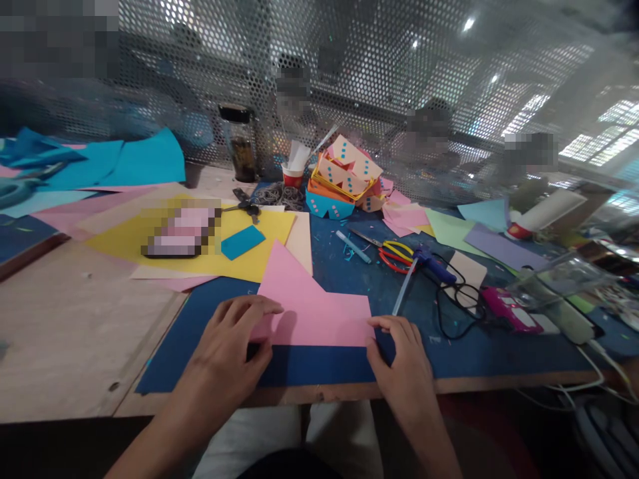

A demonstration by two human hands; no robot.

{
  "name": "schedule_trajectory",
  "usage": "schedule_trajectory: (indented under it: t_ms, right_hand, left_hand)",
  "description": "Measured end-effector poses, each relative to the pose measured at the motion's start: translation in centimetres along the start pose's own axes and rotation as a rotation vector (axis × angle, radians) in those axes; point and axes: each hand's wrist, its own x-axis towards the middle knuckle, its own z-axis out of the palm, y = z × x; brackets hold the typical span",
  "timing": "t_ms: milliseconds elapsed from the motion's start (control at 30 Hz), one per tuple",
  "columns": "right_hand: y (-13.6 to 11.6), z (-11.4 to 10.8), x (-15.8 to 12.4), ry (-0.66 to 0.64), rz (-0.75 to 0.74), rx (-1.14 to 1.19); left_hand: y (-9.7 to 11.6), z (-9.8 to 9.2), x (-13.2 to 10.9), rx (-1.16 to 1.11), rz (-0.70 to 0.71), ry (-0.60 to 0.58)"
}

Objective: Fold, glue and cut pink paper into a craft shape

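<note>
The person's left hand [224, 342] curves over the left end of a pink paper [317, 319], thumb and fingers wide apart; the right hand [403, 352] sits at its right edge, thumb and forefinger narrowly parted. How firmly either presses cannot be told. The paper lies between them on a blue mat [319, 367]. The step in hand seems to be steadying or squaring it; the next move likely calls for light, even fingertips, lest it crease. Beyond the right hand lie a glue gun [435, 267] and scissors [383, 250]; farther ahead, stacked paper shapes [344, 174].
</note>
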Motion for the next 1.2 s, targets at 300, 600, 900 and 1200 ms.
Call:
schedule_trajectory:
  t_ms: [300,600,900,1200]
  right_hand:
    - [-0.1,-0.1,0.1,0.000,0.002,-0.002]
    - [0.1,-0.1,0.1,0.003,-0.006,-0.001]
    - [0.1,-0.1,0.1,0.001,-0.004,0.013]
    - [-4.5,0.8,0.1,0.095,-0.139,0.142]
  left_hand:
    - [-3.2,-1.4,-1.1,-0.026,-0.021,-0.065]
    - [-3.7,-2.2,-0.9,-0.068,-0.050,-0.098]
    - [-0.8,-1.4,-0.5,-0.102,0.071,0.143]
    - [2.3,1.9,1.0,-0.016,0.119,-0.034]
